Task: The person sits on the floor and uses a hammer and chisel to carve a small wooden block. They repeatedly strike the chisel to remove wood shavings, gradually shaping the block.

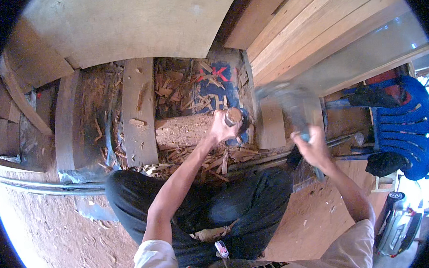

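My left hand (220,127) is closed around an upright chisel, whose round wooden butt (233,116) faces up; its blade is hidden below the fist. Under and beside that hand lies a pale wooden block (182,131) with a rough, chipped top. Off to the right, my right hand (314,149) grips a hammer-like tool (294,107), its head smeared by motion and apart from the chisel. A bit of blue-green handle shows at the fingers. Wood chips (221,159) are scattered around the block.
Flat boards (139,109) lie crosswise on the left. A large plywood sheet (134,26) and stacked planks (316,29) stand beyond. Metal pipes (46,187) run in front of the dirt floor (58,227). A blue plastic chair (403,127) is at far right.
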Demonstrator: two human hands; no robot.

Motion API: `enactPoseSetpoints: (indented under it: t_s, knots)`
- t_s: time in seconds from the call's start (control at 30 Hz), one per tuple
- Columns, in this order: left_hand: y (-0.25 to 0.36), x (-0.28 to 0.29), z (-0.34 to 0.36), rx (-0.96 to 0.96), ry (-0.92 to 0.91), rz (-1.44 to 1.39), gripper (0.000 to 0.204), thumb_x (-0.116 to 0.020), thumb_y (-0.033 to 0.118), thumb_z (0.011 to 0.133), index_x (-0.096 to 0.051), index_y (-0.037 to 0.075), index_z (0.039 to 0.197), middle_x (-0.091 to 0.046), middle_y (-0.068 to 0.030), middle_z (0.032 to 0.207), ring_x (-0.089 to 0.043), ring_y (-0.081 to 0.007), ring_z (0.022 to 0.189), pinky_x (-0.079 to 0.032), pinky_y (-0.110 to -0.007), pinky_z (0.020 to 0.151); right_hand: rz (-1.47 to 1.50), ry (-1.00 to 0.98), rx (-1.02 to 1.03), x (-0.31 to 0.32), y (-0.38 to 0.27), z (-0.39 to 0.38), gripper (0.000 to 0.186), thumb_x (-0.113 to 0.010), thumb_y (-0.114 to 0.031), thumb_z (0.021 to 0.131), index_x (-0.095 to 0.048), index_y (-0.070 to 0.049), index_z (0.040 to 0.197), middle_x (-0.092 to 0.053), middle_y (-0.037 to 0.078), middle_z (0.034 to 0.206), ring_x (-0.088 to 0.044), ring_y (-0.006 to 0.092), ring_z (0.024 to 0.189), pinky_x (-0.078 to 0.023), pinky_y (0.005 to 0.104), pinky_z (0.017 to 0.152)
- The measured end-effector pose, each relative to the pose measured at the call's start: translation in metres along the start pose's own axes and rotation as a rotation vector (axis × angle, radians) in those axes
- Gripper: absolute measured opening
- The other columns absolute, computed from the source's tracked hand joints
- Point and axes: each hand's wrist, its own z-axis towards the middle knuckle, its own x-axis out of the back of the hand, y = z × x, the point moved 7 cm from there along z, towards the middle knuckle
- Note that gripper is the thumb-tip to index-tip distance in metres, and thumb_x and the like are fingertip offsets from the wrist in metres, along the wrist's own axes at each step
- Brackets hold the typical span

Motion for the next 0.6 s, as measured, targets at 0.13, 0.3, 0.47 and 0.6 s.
enactPoseSetpoints:
  t_s: [0.13, 0.3, 0.47, 0.6]
  knots:
    - [-0.012, -0.003, -0.002, 0.013, -0.022, 0.073, 0.015, -0.065, 0.008, 0.068, -0.054, 0.001, 0.062, -0.047, -0.0005, 0.051, -0.040, -0.0057, 0.049, -0.038, -0.029, 0.042, 0.145, 0.353, 0.168, 0.015, -0.003, -0.002, 0.012, -0.058, -0.008, 0.085, -0.053, -0.002, 0.076, -0.050, -0.001, 0.057, -0.049, 0.0125, 0.051, -0.038, 0.0336, 0.046]
    - [-0.032, -0.021, -0.007, 0.356, -0.311, 0.117, 0.010, -0.055, 0.015, 0.082, -0.051, 0.009, 0.090, -0.057, 0.0013, 0.085, -0.049, -0.0063, 0.078, -0.042, -0.029, 0.072, -0.189, -0.155, -0.231, -0.056, 0.048, 0.012, 0.024, -0.064, -0.017, 0.076, -0.051, -0.003, 0.063, -0.052, 0.003, 0.055, -0.049, 0.0140, 0.050, -0.039, 0.0335, 0.047]
    - [-0.014, -0.016, -0.005, 0.114, -0.096, -0.085, 0.023, -0.063, 0.010, 0.071, -0.043, 0.010, 0.059, -0.042, 0.0053, 0.053, -0.039, -0.0082, 0.046, -0.032, -0.030, 0.040, -0.035, 0.051, -0.201, -0.005, 0.033, 0.015, 0.026, -0.069, -0.025, 0.079, -0.056, -0.003, 0.083, -0.058, 0.006, 0.072, -0.055, 0.0174, 0.065, -0.045, 0.0361, 0.058]
    - [-0.037, -0.022, -0.006, 0.233, -0.179, -0.170, 0.015, -0.057, 0.014, 0.076, -0.046, 0.011, 0.067, -0.042, 0.0059, 0.059, -0.042, -0.0088, 0.050, -0.034, -0.027, 0.046, 0.353, 0.414, 0.019, 0.010, 0.019, 0.014, 0.017, -0.062, -0.012, 0.085, -0.053, -0.004, 0.072, -0.053, -0.001, 0.062, -0.047, 0.0070, 0.055, -0.037, 0.0252, 0.047]
